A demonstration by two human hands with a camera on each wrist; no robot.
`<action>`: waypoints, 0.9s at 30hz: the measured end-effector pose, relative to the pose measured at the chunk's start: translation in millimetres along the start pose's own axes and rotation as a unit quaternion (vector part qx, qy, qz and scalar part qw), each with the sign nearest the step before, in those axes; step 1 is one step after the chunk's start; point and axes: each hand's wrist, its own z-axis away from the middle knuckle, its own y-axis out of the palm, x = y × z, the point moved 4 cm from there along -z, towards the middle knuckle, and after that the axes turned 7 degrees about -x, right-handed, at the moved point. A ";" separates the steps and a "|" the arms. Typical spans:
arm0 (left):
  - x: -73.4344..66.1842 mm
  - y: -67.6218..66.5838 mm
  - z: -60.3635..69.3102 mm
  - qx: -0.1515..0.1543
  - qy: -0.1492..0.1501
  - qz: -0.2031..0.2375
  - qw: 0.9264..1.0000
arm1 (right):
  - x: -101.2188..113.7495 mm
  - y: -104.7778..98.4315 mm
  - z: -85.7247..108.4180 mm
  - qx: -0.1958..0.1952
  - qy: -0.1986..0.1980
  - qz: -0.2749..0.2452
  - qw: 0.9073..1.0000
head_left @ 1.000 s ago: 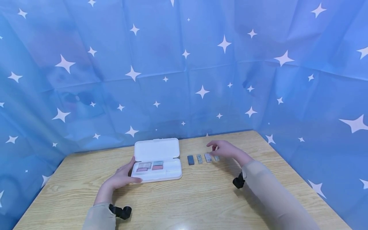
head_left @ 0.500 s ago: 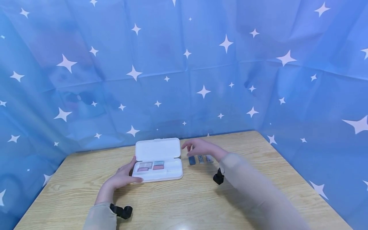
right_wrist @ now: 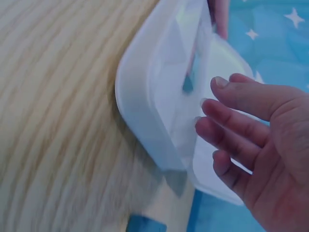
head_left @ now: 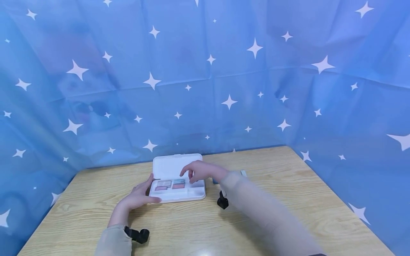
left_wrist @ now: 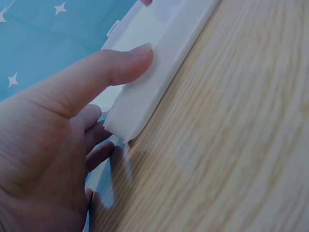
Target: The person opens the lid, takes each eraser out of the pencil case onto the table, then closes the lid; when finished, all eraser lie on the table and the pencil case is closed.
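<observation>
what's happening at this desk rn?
A person's left hand is holding the left end of an open white case, thumb at the front. The right hand is over the case's right part, fingers loosely bent with nothing visible between them. Small flat pieces sit in the case, toward the left. A blue piece lies on the table right of the case, with a pale piece farther right, beyond the sleeve.
</observation>
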 end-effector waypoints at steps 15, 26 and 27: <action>-3.7 0.9 2.3 0.001 -0.020 0.004 1.000 | 9.4 21.0 -15.9 0.024 0.003 0.035 0.999; -3.6 -0.8 1.8 0.000 -0.011 -0.005 1.000 | 20.2 21.0 -19.3 0.045 -0.020 0.095 0.994; -3.5 -0.9 1.6 0.000 -0.012 -0.005 1.000 | 20.2 21.2 -20.2 0.043 -0.021 0.100 0.994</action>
